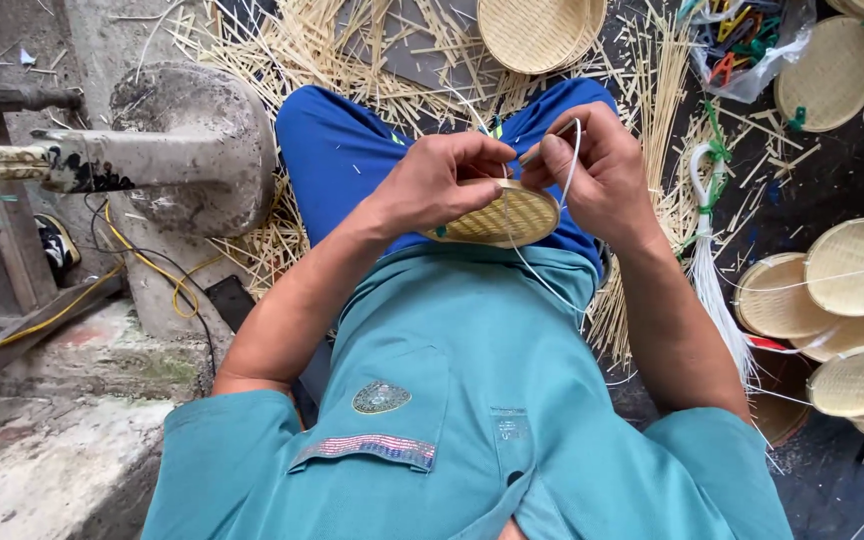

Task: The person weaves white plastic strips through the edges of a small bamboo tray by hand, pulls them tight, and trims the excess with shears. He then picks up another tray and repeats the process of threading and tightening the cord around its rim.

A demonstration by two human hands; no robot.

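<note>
Gripping a small woven bamboo tray [504, 215] over the lap, left hand [439, 180] clamped on its left rim, right hand [602, 170] pinching a white strip [574, 160], tray's long axis left-right, weave facing up.

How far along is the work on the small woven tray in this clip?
Done: the small woven tray is fully woven, and finished trays lie stacked nearby. In hand: the left hand steadies it while the right hand pulls a white strip at its rim. How much rim remains unbound can't be seen.
</note>
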